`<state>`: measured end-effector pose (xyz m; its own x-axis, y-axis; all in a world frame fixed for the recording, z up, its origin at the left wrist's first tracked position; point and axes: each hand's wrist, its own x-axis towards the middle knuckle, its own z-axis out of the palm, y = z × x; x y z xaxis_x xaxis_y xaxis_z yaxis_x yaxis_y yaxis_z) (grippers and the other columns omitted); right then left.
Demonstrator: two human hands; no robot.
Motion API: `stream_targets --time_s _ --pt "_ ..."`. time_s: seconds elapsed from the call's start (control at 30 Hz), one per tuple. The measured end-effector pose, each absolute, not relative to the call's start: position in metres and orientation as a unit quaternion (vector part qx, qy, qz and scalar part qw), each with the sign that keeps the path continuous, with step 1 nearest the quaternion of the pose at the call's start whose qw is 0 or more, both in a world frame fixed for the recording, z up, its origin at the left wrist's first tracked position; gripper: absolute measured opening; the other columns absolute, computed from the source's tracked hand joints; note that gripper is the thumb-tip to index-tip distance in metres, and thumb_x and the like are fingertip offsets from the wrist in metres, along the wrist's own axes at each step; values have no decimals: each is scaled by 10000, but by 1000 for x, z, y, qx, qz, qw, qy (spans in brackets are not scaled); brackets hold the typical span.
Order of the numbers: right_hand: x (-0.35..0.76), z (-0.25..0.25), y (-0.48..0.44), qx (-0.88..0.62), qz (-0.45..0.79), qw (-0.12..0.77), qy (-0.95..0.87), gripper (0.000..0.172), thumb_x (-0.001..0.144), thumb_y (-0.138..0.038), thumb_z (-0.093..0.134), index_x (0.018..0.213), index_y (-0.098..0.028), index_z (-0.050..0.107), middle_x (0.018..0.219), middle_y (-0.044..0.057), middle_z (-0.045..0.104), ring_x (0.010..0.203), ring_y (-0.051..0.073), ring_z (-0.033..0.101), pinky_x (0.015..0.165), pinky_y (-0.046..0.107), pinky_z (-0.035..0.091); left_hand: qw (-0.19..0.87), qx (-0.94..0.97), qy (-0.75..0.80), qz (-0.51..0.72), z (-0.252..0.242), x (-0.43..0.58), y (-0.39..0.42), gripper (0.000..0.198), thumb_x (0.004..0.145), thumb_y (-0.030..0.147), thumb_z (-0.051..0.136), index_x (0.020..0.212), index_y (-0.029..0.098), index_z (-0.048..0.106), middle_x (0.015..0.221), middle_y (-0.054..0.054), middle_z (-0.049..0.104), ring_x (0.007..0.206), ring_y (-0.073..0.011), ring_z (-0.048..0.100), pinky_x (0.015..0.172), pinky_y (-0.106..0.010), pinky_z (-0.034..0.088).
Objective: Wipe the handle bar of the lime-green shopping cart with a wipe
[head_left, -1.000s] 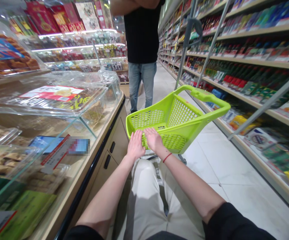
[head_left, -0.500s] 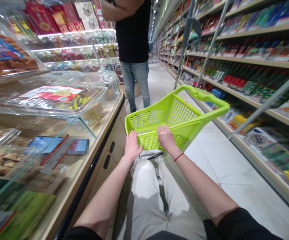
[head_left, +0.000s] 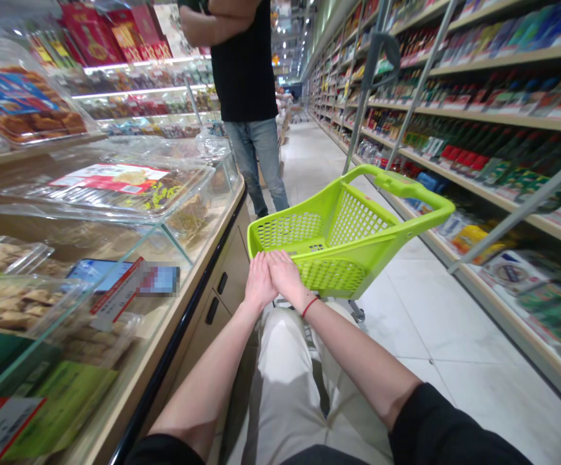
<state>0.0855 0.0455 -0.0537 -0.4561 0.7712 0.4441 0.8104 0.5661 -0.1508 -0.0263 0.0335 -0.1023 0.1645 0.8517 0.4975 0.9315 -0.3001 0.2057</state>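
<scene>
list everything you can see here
shopping trolley basket: 1, lime green, straight ahead of the hands
glass display counter: 1, clear glass with a beige front, along the left
clear tubs of baked snacks: several, golden brown, far left
gift boxes: several, mostly red, top left
store shelves: several tiers, beige, packed with bottles and packets, along the right
price sign: 1, red and white, on the counter
other person: 1, black top, blue jeans, arms folded, ahead
floor tiles: many, white, underfoot
left hand: 1, flat on the basket's near rim
right hand: 1, on the same rim, touching the left hand
red wristband: 1, red, on the right wrist
trousers: 1 pair, beige, below the arms
sleeves: 2, black, at the bottom edge
</scene>
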Motion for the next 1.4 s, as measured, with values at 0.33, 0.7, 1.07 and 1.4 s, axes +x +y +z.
stream_targets --time_s 0.33,0.7,1.07,1.4 --pt "182 -63 61 -497 -84 248 -827 508 870 -26 401 1340 -61 591 1378 174 605 1329 242 524 1189 454 303 97 -743 -601 -279 -97 -17 27 808 641 113 567 1411 -10 355 1490 -272 425 1459 -369 325 1225 -530 280" --pt "140 -68 55 -535 -77 296 -787 463 903 -48 396 1323 -6 587 1364 218 603 1315 276 537 1191 468 293 75 -741 -601 -288 -100 -15 28 850 642 134 579 1443 37 312 1526 -249 386 1481 -367 280 1223 -562 267" --pt "123 -64 54 -431 -35 262 -863 468 901 -73 426 1334 -95 602 1384 146 610 1331 227 527 1203 434 297 70 -740 -601 -293 -101 -17 26 803 665 145 568 1424 86 315 1549 -233 357 1504 -352 224 1223 -591 240" --pt "233 -50 85 -503 -89 232 -828 432 848 -73 469 1220 -106 686 1285 122 682 1264 237 586 1209 461 278 83 -739 -607 -282 -97 -16 25 752 666 159 583 1374 30 368 1533 -262 358 1499 -367 229 1239 -545 240"
